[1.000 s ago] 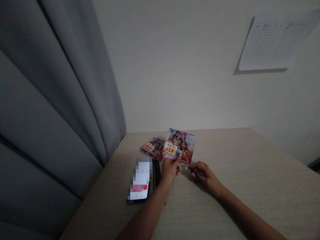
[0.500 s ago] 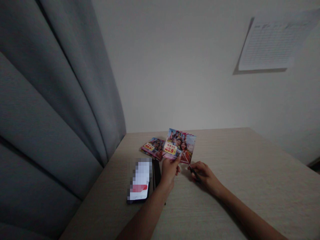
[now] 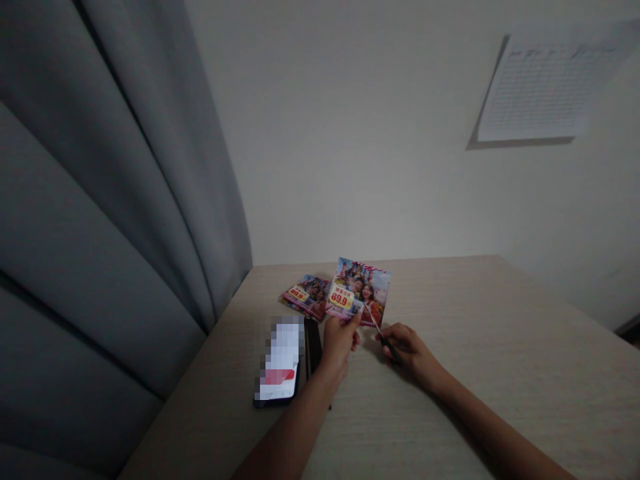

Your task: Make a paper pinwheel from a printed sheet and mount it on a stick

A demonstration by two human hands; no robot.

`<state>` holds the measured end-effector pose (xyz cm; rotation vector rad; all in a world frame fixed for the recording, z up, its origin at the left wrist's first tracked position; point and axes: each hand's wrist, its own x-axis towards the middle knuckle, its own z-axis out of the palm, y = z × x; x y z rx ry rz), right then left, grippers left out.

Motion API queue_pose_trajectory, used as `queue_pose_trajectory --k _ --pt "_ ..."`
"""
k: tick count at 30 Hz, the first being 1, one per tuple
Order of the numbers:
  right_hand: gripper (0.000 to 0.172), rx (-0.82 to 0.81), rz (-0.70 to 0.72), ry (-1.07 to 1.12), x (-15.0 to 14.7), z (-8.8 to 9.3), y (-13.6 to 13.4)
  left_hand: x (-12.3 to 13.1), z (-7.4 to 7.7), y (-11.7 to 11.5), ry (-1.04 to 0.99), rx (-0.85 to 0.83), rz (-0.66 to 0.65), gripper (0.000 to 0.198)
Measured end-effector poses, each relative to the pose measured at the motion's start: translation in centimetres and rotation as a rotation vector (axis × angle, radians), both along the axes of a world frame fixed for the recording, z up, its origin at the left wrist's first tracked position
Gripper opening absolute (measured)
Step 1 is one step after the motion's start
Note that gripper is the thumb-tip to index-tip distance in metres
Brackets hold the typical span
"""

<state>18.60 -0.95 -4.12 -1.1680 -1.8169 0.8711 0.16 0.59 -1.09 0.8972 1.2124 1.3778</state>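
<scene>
Pinching grip: left hand (image 3: pixel 340 347), thumb on top, holds the lower edge of one glossy, rectangular, multicoloured printed card (image 3: pixel 361 283). Right hand (image 3: pixel 413 352), forearm slanting in from lower right, curls around a slim, dark-handled metal tool (image 3: pixel 385 342) (type unclear), its blade over the card's lower edge. Card: flat, yellow price panel (image 3: pixel 341 299) at lower left, held over the pale wood-grain table (image 3: pixel 475 320).

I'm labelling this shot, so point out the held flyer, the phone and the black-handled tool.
Held flyer (image 3: pixel 360 287), head view: printed front.
Phone (image 3: pixel 281 360), head view: screen.
Black-handled tool (image 3: pixel 385 343), head view: handle.
</scene>
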Motion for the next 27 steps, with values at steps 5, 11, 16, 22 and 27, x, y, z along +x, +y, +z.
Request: queue_pose_trajectory --k 5,11,16,22,27 --pt "0.033 -0.034 0.015 0.041 -0.07 0.03 -0.01 -0.1 -0.18 0.13 0.004 -0.005 -0.011 0.049" --pt "0.036 -0.047 0.011 0.042 0.05 -0.37 0.07 -0.16 -0.16 0.05 0.006 -0.007 -0.016 0.049" --pt "0.038 -0.05 0.017 0.037 0.08 -0.1 -0.08 -0.21 -0.09 0.07 0.006 -0.009 -0.009 0.049" --pt "0.042 -0.025 0.005 0.022 0.07 0.08 0.0 -0.15 -0.15 0.05 0.0 0.0 -0.015 0.047" --pt "0.043 -0.04 0.001 0.039 0.12 0.05 0.12 0.01 -0.27 0.0 0.006 0.012 -0.052 0.047"
